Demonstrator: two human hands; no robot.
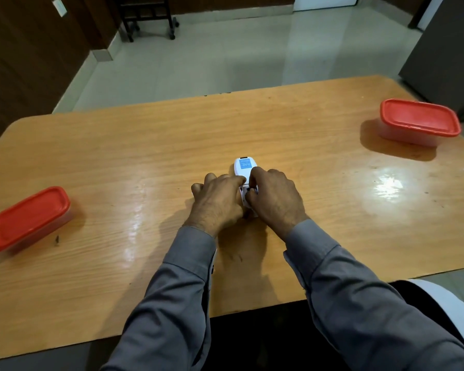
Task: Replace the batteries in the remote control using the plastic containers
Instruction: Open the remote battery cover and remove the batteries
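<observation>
Glossy wood-grain surface (145, 145) with rounded corners carries a white plastic remote (243, 167) at its centre, blue label up. Left hand (217, 202) and right hand (275, 196) both curl their fingers around its near end; what lies between them is hidden. Two rectangular translucent boxes with shut red lids sit at 9 o'clock (28, 219) and 2 o'clock (419, 120); contents unseen.

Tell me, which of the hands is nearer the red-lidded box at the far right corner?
The right hand. It grips the remote at mid-table on the side toward that box; the left hand sits just beyond it, farther away.
</observation>
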